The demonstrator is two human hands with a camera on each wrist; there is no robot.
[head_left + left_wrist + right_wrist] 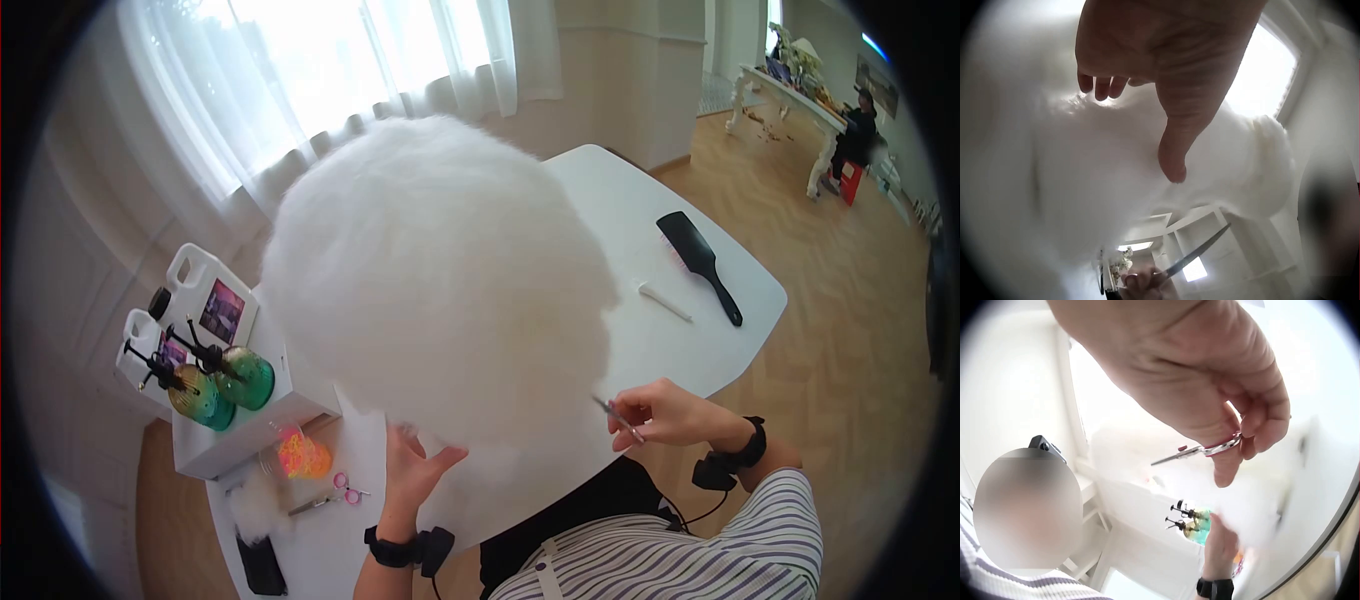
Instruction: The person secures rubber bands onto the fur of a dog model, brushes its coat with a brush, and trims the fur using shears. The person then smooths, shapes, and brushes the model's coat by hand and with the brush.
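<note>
A large mound of white fluffy fur fills the middle of the head view, above the white table. My left hand is at its near left edge. In the left wrist view the fingers of my left hand reach against the fur, their tips partly hidden, and the thumb stands out straight. My right hand holds a pair of scissors by the finger loops, thumb and fingers through or round them. The blades point toward the right edge of the fur, close beside it.
On the white table lie a black paddle brush and a white stick. At the left are spray bottles, white jugs, pink-handled scissors, a fur tuft and a black phone-like slab. A person sits far right.
</note>
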